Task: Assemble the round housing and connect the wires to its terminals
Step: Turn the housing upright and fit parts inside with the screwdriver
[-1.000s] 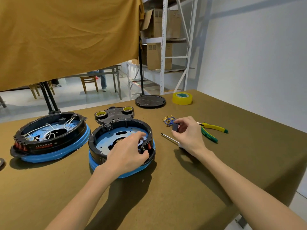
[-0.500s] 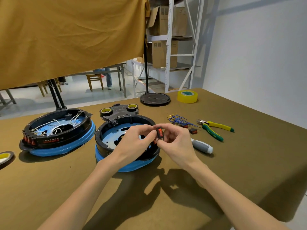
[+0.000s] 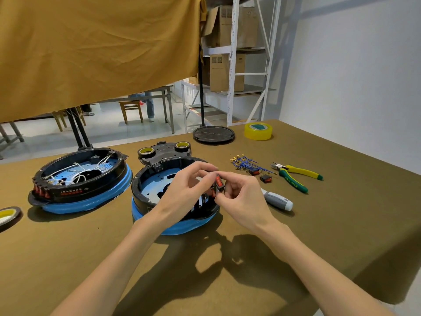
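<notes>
A round black housing on a blue base (image 3: 145, 190) sits mid-table, its blue inner floor showing. Over its right rim both hands meet on a small red rocker switch (image 3: 219, 183). My right hand (image 3: 241, 197) pinches the switch, and the fingertips of my left hand (image 3: 184, 190) pinch it from the other side. A bundle of blue wires with gold terminals (image 3: 245, 163) lies to the right, with two more red switches (image 3: 259, 175) beside it. A second housing (image 3: 79, 181) at the left holds white wires and a row of red switches.
A grey-handled screwdriver (image 3: 276, 200) and green-yellow cutters (image 3: 296, 176) lie right of the hands. A black cover plate with two tape rolls (image 3: 164, 151), a black disc (image 3: 213, 134) and a yellow tape roll (image 3: 258, 131) sit at the back. Another tape roll (image 3: 6, 215) is far left.
My right hand brought a switch from the pile by the wires over to the housing's right rim. My left hand lifted off the rim and joined it on the switch.
</notes>
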The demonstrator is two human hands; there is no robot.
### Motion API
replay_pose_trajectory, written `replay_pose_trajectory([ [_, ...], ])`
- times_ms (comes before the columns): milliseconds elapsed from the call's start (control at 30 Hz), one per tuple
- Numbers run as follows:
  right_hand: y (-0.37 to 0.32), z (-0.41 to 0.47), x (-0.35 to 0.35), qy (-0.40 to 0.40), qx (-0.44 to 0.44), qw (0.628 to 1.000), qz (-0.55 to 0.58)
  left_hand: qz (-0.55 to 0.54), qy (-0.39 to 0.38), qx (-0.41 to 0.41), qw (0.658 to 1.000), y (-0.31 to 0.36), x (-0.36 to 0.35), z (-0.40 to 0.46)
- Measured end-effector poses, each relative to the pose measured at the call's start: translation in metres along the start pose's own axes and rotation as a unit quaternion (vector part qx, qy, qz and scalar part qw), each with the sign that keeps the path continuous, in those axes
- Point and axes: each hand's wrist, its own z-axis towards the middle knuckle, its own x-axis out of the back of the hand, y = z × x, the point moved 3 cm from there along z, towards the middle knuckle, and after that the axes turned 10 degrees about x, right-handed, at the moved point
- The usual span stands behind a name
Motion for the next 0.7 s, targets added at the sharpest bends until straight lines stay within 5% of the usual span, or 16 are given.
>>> replay_pose_trajectory([
  [400, 0.005, -0.008, -0.002, 0.064, -0.084, 0.99, 0.095, 0.01, -0.009, 0.011, 1.0, -0.008, 0.008, 0.005],
  [567, 0.009, -0.01, -0.005, 0.064, -0.138, 0.967, 0.202, 0.137, 0.022, -0.03, 0.99, -0.009, 0.008, 0.005],
  [700, 0.007, -0.016, -0.012, 0.094, -0.153, 0.971, 0.156, 0.173, 0.001, -0.058, 0.983, -0.012, 0.009, 0.003],
])
